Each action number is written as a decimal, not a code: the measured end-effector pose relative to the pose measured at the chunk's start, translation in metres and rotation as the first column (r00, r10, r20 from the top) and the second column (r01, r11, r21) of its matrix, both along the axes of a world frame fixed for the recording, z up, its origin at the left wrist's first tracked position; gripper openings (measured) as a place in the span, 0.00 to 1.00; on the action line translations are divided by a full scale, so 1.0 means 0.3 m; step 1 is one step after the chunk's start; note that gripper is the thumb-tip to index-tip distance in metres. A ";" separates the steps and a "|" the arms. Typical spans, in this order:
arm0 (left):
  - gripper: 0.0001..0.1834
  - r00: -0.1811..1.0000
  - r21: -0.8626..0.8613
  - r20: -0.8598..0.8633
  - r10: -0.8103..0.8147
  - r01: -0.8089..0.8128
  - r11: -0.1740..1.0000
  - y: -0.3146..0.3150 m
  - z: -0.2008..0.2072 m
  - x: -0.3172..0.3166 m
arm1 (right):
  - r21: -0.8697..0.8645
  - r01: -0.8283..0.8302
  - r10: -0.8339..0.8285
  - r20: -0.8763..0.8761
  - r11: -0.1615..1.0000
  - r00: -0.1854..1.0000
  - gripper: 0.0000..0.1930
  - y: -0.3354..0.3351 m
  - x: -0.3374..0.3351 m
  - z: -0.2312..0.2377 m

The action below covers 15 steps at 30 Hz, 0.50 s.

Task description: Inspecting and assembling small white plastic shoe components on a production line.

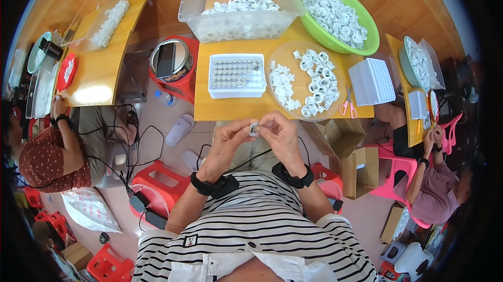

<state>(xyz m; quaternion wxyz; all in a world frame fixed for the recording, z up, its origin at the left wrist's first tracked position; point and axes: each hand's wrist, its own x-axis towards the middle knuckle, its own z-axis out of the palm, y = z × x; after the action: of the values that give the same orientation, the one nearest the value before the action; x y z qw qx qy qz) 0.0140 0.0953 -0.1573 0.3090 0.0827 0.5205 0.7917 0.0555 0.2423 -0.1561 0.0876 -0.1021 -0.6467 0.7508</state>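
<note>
Your left hand (231,136) and right hand (280,133), fingertips nearly closed, are both pinching a small round part (253,129) on your side of the white plastic tray (237,93), toward its right end.

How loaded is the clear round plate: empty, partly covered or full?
Partly covered. Small white pieces lie on the left of the round plate, white ring-shaped parts on the right; its upper left is bare.

Illegible red print (85,206) on sack (99,218)
</note>
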 end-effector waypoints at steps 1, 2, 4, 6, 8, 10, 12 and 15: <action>0.13 1.000 0.003 0.000 -0.007 0.007 1.000 0.001 0.003 0.001 | -0.001 0.005 -0.005 0.020 1.000 1.000 0.04 0.000 0.004 -0.007; 0.13 1.000 -0.018 0.002 -0.014 0.014 1.000 -0.004 0.007 0.002 | -0.001 0.011 -0.011 0.041 1.000 0.999 0.05 0.000 0.007 -0.011; 0.13 0.999 -0.031 0.004 -0.034 0.034 0.999 -0.004 0.004 0.002 | 0.057 0.007 -0.009 0.028 0.998 1.000 0.04 0.006 0.005 -0.016; 0.13 0.998 -0.005 0.061 -0.003 0.003 1.000 -0.015 -0.006 0.001 | 0.112 -0.001 -0.001 0.018 0.994 1.000 0.04 0.029 0.000 0.006; 0.13 0.997 0.021 0.080 0.018 -0.020 1.000 -0.029 0.000 -0.004 | 0.568 0.175 -0.139 -0.106 0.804 0.985 0.03 0.092 -0.023 0.063; 0.13 0.995 0.050 0.094 0.037 -0.042 0.998 -0.035 0.002 -0.014 | 0.593 0.224 -0.238 -0.057 0.773 0.970 0.03 0.191 -0.030 0.057; 0.13 0.989 0.053 0.144 0.022 -0.030 0.998 -0.043 -0.002 -0.021 | 0.935 0.206 -0.200 -0.152 0.288 0.968 0.06 0.277 -0.032 0.059; 0.13 0.986 0.038 0.163 0.030 -0.037 0.999 -0.050 -0.010 -0.024 | 0.984 -0.004 -0.172 0.036 0.181 0.985 0.08 0.314 -0.041 0.050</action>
<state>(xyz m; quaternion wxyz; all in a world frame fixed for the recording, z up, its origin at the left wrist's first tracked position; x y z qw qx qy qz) 0.0069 0.0802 -0.1605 0.3353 0.0154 0.4786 0.8113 0.0432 0.3366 -0.1411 0.1286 -0.1094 -0.9741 0.1503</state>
